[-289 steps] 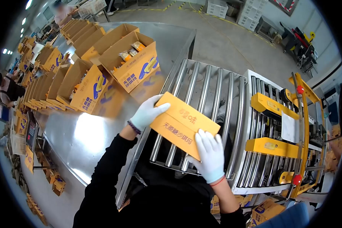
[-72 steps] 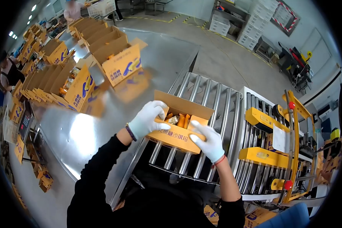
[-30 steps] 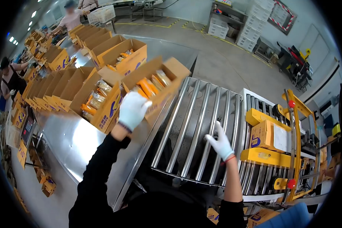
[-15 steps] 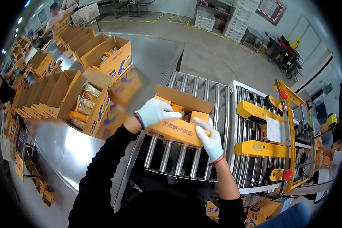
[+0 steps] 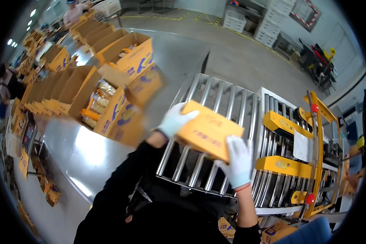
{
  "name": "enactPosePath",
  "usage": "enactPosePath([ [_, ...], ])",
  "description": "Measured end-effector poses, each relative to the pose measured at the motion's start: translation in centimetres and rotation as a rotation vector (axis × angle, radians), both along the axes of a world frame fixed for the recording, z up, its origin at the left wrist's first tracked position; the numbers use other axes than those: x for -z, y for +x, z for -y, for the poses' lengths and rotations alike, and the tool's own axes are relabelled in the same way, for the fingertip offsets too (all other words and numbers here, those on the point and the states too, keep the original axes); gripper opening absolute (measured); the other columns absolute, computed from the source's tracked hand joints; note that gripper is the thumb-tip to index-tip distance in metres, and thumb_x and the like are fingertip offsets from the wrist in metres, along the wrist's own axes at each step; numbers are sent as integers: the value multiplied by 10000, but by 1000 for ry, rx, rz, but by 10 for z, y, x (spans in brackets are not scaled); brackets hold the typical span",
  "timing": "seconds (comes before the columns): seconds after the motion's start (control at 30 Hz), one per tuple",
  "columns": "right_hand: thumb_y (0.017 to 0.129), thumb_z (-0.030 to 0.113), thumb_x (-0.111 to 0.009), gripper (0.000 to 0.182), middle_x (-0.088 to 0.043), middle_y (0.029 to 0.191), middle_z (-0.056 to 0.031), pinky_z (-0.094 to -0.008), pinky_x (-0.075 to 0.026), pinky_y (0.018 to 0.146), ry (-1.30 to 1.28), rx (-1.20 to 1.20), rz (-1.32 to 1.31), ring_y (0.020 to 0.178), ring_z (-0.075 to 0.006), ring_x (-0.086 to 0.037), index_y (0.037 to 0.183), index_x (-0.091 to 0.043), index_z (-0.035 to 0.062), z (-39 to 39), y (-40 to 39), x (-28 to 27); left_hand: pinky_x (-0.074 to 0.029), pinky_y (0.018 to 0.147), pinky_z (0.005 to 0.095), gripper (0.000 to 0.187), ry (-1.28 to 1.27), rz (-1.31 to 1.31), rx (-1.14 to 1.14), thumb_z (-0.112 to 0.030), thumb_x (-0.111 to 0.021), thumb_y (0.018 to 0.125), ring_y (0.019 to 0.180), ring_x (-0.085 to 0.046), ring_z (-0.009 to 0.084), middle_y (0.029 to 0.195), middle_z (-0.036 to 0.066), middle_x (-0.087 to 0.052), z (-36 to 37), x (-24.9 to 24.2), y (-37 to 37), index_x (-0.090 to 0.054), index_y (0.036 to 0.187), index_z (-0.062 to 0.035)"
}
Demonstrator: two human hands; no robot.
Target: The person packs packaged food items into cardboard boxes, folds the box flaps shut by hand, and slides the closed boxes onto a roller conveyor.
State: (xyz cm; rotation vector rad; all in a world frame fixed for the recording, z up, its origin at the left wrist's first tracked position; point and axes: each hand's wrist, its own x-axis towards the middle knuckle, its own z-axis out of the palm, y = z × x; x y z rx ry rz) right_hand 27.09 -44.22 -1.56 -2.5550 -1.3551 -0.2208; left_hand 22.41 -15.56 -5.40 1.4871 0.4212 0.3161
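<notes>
A closed orange-brown carton with printing on its top is held tilted over the metal roller conveyor. My left hand, in a white glove, grips its left end, thumb on top. At the right end my right hand, also gloved, holds the corner, with fingers along the side. To the left, an open carton of wrapped snacks stands on the steel table. Behind it is another open carton with packets inside.
Rows of open cartons line the table's left part. A yellow-armed sealing machine adjoins the rollers on the right. Beyond the table, a person stands at the far left. White crates are stacked at the back.
The carton between my hands was open with packets showing; its lid is now closed over them. My right hand has moved to the carton's right end. The view has shifted somewhat.
</notes>
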Motion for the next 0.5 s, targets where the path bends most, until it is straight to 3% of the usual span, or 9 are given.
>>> enactPosePath([
  [0.03, 631, 348, -933, 1005, -546, 1402, -140, -594, -256, 1239, -79, 95, -30, 1361, -320, -493, 1470, -469, 44, 0, 11, -8, -596, 816, 316, 338, -23, 62, -15, -180, -746, 948, 985, -709, 168, 1121, 121, -715, 16, -3, 17, -651, 1184, 42],
  [0.13, 622, 319, -939, 1143, -434, 1576, -159, -527, -207, 1276, -115, 257, 124, 1495, -345, -359, 1562, -360, 23, 3, 61, 7, -540, 906, 453, 554, 339, 358, -299, -383, -773, 888, 987, -669, 377, 1072, 224, -666, 101, 58, 87, -601, 1206, 37],
  [0.2, 616, 339, -940, 1190, -376, 1623, -172, -505, -188, 1286, -107, 269, 66, 1528, -358, -302, 1578, -323, 5, 2, 84, 6, -530, 961, 374, 513, 385, 192, 154, -320, -718, 971, 1051, -657, 250, 1138, 164, -661, 135, 54, 86, -564, 1321, 22],
  [0.23, 649, 343, -921, 1150, -381, 1615, -180, -513, -185, 1286, -54, 238, 170, 1523, -360, -310, 1572, -329, -4, 0, 95, 17, -522, 971, 386, 525, 77, -25, 434, -348, -708, 975, 1054, -658, 266, 1128, 175, -668, 140, 45, 75, -568, 1323, 20],
  [0.3, 744, 271, -846, 1013, -385, 1612, -190, -506, -181, 1289, -42, 265, 167, 1521, -363, -317, 1569, -329, -13, 14, 101, 20, -515, 953, 413, 522, 53, -119, 642, -374, -701, 972, 1031, -658, 294, 1091, 188, -678, 131, 44, 48, -580, 1302, 11],
  [0.4, 817, 187, -755, 877, -397, 1606, -192, -501, -185, 1289, 16, 309, 181, 1514, -366, -332, 1566, -341, -6, 41, 104, 29, -517, 875, 448, 474, 558, -32, 301, -372, -712, 950, 988, -642, 339, 1075, 186, -660, 60, 10, -22, -597, 1225, -4],
  [0.43, 848, 140, -702, 805, -409, 1598, -194, -498, -189, 1288, 51, 341, 222, 1508, -371, -342, 1560, -355, -1, 50, 106, 34, -490, 873, 466, 412, 905, 164, -52, -313, -718, 910, 1007, -610, 354, 1087, 183, -635, 31, 3, -46, -598, 1174, -21],
  [0.47, 848, 140, -702, 805, -409, 1598, -194, -498, -189, 1288, 56, 335, 215, 1508, -371, -342, 1560, -355, -1, 58, 109, 39, -462, 940, 473, 417, 1236, -62, -151, -211, -728, 846, 1070, -585, 363, 1134, 179, -626, -2, -36, -75, -600, 1198, -29],
  [0.5, 851, 107, -663, 765, -421, 1590, -195, -500, -200, 1281, 66, 372, 236, 1501, -378, -351, 1550, -371, -1, 64, 112, 42, -447, 961, 467, 444, 1470, -24, -363, -158, -719, 798, 1073, -566, 370, 1101, 168, -626, -35, -47, -99, -595, 1207, -38],
])
